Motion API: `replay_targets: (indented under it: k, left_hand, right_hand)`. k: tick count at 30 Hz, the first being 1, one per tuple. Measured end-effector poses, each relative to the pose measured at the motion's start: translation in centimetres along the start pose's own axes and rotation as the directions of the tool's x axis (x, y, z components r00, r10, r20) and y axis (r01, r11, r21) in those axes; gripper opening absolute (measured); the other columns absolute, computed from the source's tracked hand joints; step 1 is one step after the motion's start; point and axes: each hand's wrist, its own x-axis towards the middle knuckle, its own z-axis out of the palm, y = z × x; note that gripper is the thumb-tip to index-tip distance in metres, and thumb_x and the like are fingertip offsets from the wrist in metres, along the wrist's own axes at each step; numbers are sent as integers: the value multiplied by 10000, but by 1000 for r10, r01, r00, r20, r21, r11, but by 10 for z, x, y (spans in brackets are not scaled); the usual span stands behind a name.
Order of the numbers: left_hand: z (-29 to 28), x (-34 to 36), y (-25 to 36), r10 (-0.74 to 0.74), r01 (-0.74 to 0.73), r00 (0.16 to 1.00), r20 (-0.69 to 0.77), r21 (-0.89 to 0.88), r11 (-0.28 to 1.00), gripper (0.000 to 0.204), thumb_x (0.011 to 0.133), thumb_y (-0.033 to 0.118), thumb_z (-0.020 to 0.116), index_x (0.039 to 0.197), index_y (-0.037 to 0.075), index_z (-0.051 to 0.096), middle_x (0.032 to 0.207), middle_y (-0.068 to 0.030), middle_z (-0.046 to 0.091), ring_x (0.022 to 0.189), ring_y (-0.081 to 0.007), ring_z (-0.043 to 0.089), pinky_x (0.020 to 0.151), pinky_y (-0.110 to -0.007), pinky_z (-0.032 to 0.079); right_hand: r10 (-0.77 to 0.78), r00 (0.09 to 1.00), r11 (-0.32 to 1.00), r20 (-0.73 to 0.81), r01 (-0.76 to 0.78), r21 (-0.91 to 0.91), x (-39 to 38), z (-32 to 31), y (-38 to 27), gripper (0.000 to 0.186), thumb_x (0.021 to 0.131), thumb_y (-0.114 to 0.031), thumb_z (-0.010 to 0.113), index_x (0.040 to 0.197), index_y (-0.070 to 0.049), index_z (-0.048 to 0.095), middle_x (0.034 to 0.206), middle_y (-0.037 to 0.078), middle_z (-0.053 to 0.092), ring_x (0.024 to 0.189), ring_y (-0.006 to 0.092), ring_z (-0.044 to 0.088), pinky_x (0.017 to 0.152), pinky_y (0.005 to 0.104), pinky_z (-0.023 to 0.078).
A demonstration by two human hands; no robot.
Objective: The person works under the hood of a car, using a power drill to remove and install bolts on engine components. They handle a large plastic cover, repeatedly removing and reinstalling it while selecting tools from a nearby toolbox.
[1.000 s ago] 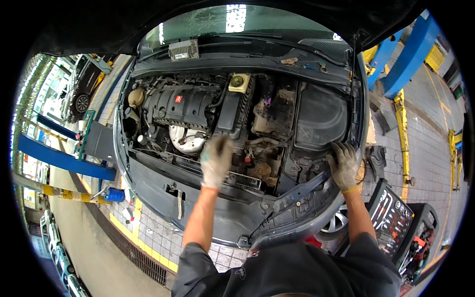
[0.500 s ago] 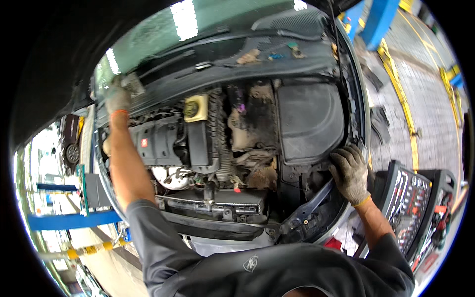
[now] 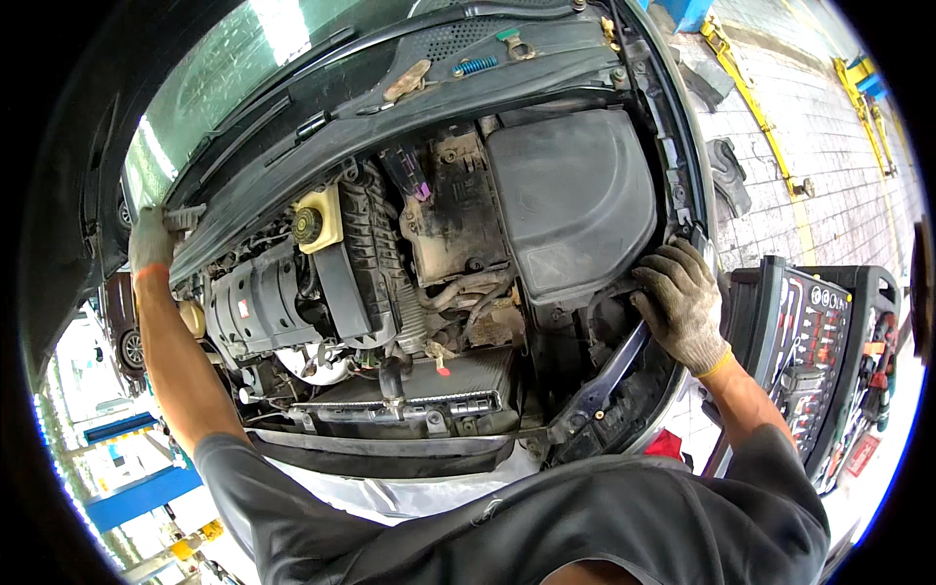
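My left hand [image 3: 153, 242], in a grey work glove with an orange cuff, is at the far left end of the cowl below the windscreen. Its fingers close on a small grey ridged piece [image 3: 185, 216], whose exact kind I cannot make out. My right hand [image 3: 682, 304], in a soiled grey glove with a yellow cuff, rests with bent, slightly spread fingers on the car's right front edge, and nothing shows in it. Between my arms lies the engine bay, with a black engine cover [image 3: 263, 302], a yellowish fluid reservoir [image 3: 327, 216] and a large black box cover [image 3: 575, 200].
On the cowl [image 3: 439, 93] lie a brownish piece [image 3: 408, 80], a blue coil [image 3: 476, 66] and a green-topped clip [image 3: 517, 44]. An open tool case [image 3: 809, 361] stands right of the car. Black plastic parts [image 3: 726, 175] and yellow lift arms [image 3: 756, 107] are on the tiled floor.
The view has shifted and tilted, so the engine bay appears further left and turned. My left hand stays with the grey piece at the cowl's left end; my right hand keeps its place.
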Motion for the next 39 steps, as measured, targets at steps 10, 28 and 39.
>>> replay_targets:
  k: [10,28,39]
  left_hand:
    - [-103,-232,70,-19,-47,937,-349,-180,983,559,871,311,812,1303,14,618,1278,-217,648,1179,-345,640,961,-443,524]
    - [-97,-326,259,251,248,917,311,-935,252,868,784,511,890,1314,-103,582,1175,-160,698,1072,-209,654,932,-334,532]
    - [53,-289,339,106,438,870,481,-657,-613,658,1097,502,446,1531,7,429,1494,-147,524,1334,-232,533,1110,-391,440]
  right_hand:
    - [87,992,957,-87,-59,284,2,4,-11,487,836,-221,798,1254,-37,631,1202,154,670,1109,324,656,1009,463,508]
    - [-278,877,344,391,-289,893,140,39,-122,624,827,-206,822,1319,62,547,1189,231,695,1125,286,668,1007,387,515]
    - [249,836,570,488,-534,624,189,97,-119,613,974,-403,639,1343,75,535,1226,308,676,1191,424,647,1014,438,488]
